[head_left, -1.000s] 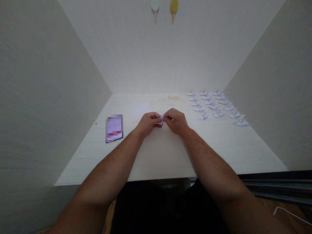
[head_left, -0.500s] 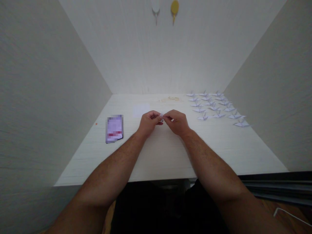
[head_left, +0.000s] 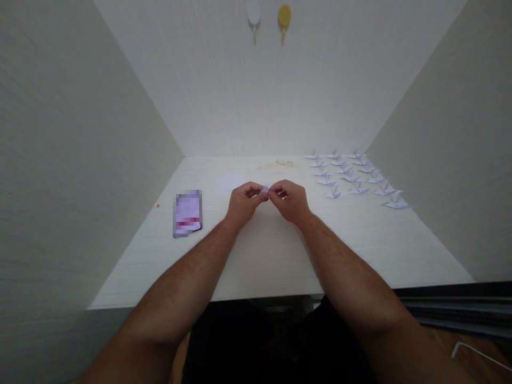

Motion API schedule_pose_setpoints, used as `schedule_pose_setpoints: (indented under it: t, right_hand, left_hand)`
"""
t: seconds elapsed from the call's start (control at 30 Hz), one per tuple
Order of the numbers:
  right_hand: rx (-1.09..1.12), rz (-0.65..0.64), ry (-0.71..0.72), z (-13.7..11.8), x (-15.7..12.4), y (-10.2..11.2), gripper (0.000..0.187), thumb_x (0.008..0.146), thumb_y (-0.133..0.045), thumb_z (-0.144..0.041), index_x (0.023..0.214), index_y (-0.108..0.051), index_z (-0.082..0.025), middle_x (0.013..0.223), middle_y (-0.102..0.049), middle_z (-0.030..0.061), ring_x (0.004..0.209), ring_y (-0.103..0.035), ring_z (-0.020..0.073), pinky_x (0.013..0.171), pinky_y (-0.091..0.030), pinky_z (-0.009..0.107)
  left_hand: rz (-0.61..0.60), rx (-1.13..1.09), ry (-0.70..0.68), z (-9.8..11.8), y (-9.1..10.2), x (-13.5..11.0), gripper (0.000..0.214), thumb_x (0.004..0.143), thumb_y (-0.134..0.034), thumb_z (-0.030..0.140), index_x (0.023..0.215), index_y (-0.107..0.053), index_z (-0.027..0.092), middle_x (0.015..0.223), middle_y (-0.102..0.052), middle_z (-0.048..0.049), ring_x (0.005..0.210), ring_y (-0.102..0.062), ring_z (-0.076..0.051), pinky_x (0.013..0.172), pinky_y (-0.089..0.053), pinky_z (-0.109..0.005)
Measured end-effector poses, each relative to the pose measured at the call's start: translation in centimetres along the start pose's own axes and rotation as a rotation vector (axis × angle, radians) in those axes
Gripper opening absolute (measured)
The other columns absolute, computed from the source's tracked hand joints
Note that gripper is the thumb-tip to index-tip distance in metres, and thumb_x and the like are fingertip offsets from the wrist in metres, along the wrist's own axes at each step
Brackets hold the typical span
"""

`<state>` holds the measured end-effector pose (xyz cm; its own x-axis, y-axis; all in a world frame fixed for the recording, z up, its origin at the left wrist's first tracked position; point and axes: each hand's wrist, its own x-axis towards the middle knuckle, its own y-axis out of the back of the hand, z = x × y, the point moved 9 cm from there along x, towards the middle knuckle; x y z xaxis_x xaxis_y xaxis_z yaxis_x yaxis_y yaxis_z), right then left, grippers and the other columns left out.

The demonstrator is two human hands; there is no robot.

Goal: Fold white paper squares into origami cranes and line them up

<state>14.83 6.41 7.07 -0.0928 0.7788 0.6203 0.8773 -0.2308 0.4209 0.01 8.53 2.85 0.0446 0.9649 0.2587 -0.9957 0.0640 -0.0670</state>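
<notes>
My left hand (head_left: 243,201) and my right hand (head_left: 292,200) meet over the middle of the white table (head_left: 264,256). Both pinch a small folded piece of pale paper (head_left: 264,190) between their fingertips; most of it is hidden by the fingers. Several finished paper cranes (head_left: 352,176) stand in rows at the back right of the table, apart from my hands.
A phone (head_left: 187,213) lies flat on the table to the left of my hands. A faint pale sheet (head_left: 231,181) lies just behind them. Walls close in the table on three sides, and two hooks (head_left: 269,16) hang on the back wall.
My fingers have shifted slightly on the paper, which has been lifted a little. The hands stay in the same place.
</notes>
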Motion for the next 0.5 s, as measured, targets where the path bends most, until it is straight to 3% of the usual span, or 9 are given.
schedule_pose_setpoints:
  t: [0.33, 0.5]
  right_hand:
    - [0.19, -0.021, -0.202, 1.1, 0.0, -0.5, 0.013, 0.077, -0.07, -0.032, 0.079, -0.069, -0.019, 0.071, -0.07, 0.0008, 0.059, -0.059, 0.0117, 0.059, -0.048, 0.026]
    - [0.212, -0.046, -0.236, 1.4, -0.1, -0.7, 0.015, 0.077, -0.071, -0.033, 0.076, -0.069, -0.018, 0.068, -0.069, 0.0007, 0.059, -0.058, 0.0116, 0.059, -0.046, 0.026]
  left_hand:
    - [0.068, 0.044, -0.092, 1.4, 0.5, -0.2, 0.031, 0.059, -0.088, 0.036, 0.076, -0.07, 0.017, 0.079, -0.071, -0.0032, 0.076, -0.065, -0.015, 0.074, -0.053, -0.03]
    - [0.069, 0.039, -0.119, 1.5, 0.6, -0.2, 0.027, 0.062, -0.087, 0.034, 0.076, -0.072, 0.018, 0.081, -0.072, -0.0038, 0.078, -0.066, -0.015, 0.077, -0.054, -0.031]
